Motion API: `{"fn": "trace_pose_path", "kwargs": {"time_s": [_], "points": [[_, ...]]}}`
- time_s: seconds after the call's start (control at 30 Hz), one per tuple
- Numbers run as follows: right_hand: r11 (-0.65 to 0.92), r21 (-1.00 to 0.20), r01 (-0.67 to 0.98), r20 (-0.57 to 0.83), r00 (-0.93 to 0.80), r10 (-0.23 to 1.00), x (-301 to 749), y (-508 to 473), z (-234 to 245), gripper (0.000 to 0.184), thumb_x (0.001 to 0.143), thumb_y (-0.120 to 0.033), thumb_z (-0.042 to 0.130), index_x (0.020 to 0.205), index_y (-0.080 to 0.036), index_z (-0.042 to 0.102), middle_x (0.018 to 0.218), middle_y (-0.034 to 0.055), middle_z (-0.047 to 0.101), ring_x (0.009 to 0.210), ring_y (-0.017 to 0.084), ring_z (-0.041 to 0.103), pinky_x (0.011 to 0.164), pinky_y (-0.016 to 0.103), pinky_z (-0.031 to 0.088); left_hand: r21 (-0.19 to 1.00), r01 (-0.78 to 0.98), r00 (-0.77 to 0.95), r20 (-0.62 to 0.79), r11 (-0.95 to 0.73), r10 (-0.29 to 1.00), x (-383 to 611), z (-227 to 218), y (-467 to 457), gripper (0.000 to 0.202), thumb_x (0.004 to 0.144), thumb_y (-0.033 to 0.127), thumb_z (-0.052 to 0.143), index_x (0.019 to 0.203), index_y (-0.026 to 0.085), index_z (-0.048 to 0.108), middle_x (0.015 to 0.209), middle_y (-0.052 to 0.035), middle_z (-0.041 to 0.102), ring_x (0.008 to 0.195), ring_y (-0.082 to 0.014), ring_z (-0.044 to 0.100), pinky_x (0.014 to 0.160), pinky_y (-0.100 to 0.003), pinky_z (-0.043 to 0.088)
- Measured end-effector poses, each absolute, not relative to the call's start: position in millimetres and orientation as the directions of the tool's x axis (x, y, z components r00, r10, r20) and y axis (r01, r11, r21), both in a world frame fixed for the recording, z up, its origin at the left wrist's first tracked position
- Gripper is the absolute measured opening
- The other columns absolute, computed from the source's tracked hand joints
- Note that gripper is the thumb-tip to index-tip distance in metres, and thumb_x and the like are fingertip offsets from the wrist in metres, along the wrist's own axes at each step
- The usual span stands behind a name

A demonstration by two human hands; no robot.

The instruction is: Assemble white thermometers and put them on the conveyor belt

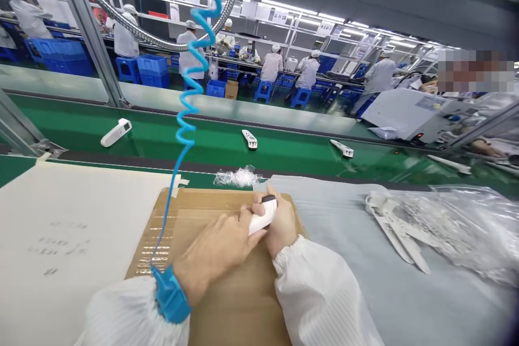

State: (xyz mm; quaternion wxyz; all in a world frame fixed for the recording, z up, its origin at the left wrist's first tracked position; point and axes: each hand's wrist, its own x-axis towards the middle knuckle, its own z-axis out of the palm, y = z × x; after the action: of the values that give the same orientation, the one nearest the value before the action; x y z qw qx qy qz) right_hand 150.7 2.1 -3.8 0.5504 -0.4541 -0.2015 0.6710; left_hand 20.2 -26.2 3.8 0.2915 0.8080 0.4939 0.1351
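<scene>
- Centrally, a white handheld device (261,219) with a dark end is held just over a sheet of brown cardboard (235,303), tilted with that end up and away from the wearer.
- The left hand (217,246) is closed on its near side, thumb below and fingers above.
- The right hand (284,221) is curled about its far side; some of its fingers are hidden, so how tightly they press cannot be told.
- A blue wrist strap (173,296) circles the left wrist, its coiled blue cord (190,73) running upward.
- Left of the cardboard lies a white sheet (60,200) with faint marks; right of it, a grey mat (344,281) bears white shell pieces (399,232) beside clear plastic bags (478,221).
- Just beyond the cardboard sits crumpled clear plastic (239,177).
- Farther off, a green belt (194,132) carries more white devices, among them one at the left (116,133) and one near the middle (250,139).
- Past the belt, people in white work by blue stools (263,91) and blue bins (153,70).
</scene>
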Motion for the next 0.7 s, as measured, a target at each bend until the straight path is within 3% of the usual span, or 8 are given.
{"fn": "trace_pose_path", "kwargs": {"time_s": [0.07,0.17,0.23,0.3,0.4,0.53,0.63,0.7], "points": [[-0.320,-0.761,-0.565,-0.379,-0.013,0.925,154.7,1.5,-4.8,0.055,0.084,-0.069,0.050,0.056,-0.022,0.049,0.045,-0.0026,0.039,0.047,0.014,0.046,0.052,0.028,0.043,0.569,0.749,0.458,-0.076,-0.339,0.886,14.8,6.4,-22.9,0.064,0.092,0.065,0.035,0.135,0.021,0.053,0.087,-0.0166,0.070,0.080,-0.0382,0.066,0.065,-0.037,0.038],[-0.310,-0.741,-0.596,-0.247,-0.188,0.951,158.3,-0.2,-3.3,0.041,0.087,-0.059,0.057,0.077,-0.020,0.062,0.069,0.0004,0.061,0.066,0.016,0.060,0.066,0.029,0.050,0.514,0.822,0.312,-0.048,-0.245,0.949,6.6,6.6,-16.8,0.064,0.092,0.067,0.032,0.122,0.020,0.063,0.086,-0.0162,0.070,0.082,-0.0377,0.066,0.068,-0.039,0.041],[-0.258,-0.749,-0.610,-0.124,-0.253,0.959,156.9,-2.5,-3.1,0.034,0.088,-0.054,0.060,0.096,-0.021,0.065,0.096,0.0031,0.068,0.092,0.018,0.064,0.085,0.032,0.051,0.556,0.807,0.188,0.076,-0.198,0.979,3.7,5.3,-14.6,0.057,0.092,0.065,0.037,0.123,0.022,0.059,0.102,-0.0145,0.070,0.095,-0.0359,0.065,0.075,-0.040,0.044],[-0.218,-0.759,-0.614,-0.050,-0.279,0.959,151.7,-5.7,-4.8,0.034,0.089,-0.051,0.061,0.104,-0.021,0.066,0.110,0.0057,0.067,0.109,0.020,0.061,0.096,0.034,0.048,0.641,0.719,0.140,0.246,-0.270,0.959,4.5,4.2,-15.1,0.051,0.093,0.058,0.047,0.133,0.026,0.050,0.122,-0.0094,0.065,0.111,-0.0305,0.061,0.085,-0.039,0.046],[-0.215,-0.742,-0.635,-0.048,-0.270,0.962,140.0,-11.6,-9.2,0.037,0.088,-0.051,0.064,0.107,-0.019,0.067,0.110,0.0080,0.068,0.113,0.022,0.060,0.100,0.037,0.047,0.639,0.628,0.179,0.436,-0.443,0.882,11.2,3.2,-19.3,0.040,0.098,0.044,0.046,0.134,0.027,0.048,0.131,-0.0044,0.060,0.119,-0.0230,0.056,0.097,-0.038,0.044],[-0.206,-0.707,-0.677,-0.108,-0.184,0.977,129.4,-17.1,-9.6,0.034,0.077,-0.047,0.077,0.097,-0.020,0.070,0.101,0.0057,0.070,0.112,0.023,0.060,0.101,0.036,0.047,0.516,0.653,0.184,0.602,-0.555,0.777,21.7,1.4,-23.8,0.030,0.099,0.033,0.045,0.124,0.020,0.056,0.121,-0.0068,0.064,0.110,-0.0221,0.059,0.093,-0.037,0.046],[-0.221,-0.688,-0.691,-0.096,-0.215,0.972,130.4,-16.5,-7.7,0.034,0.077,-0.048,0.077,0.096,-0.021,0.070,0.102,0.0051,0.070,0.111,0.023,0.061,0.102,0.037,0.047,0.482,0.648,0.176,0.659,-0.590,0.732,23.8,-0.3,-22.8,0.027,0.098,0.030,0.048,0.121,0.019,0.058,0.118,-0.0070,0.066,0.109,-0.0216,0.059,0.094,-0.036,0.045],[-0.226,-0.682,-0.695,-0.068,-0.248,0.966,135.0,-12.8,-8.8,0.037,0.079,-0.051,0.073,0.101,-0.021,0.069,0.105,0.0058,0.070,0.111,0.023,0.061,0.102,0.039,0.047,0.533,0.606,0.229,0.594,-0.591,0.771,18.4,-1.3,-19.4,0.031,0.097,0.033,0.050,0.126,0.022,0.056,0.124,-0.0048,0.064,0.114,-0.0212,0.058,0.099,-0.036,0.044]]}}
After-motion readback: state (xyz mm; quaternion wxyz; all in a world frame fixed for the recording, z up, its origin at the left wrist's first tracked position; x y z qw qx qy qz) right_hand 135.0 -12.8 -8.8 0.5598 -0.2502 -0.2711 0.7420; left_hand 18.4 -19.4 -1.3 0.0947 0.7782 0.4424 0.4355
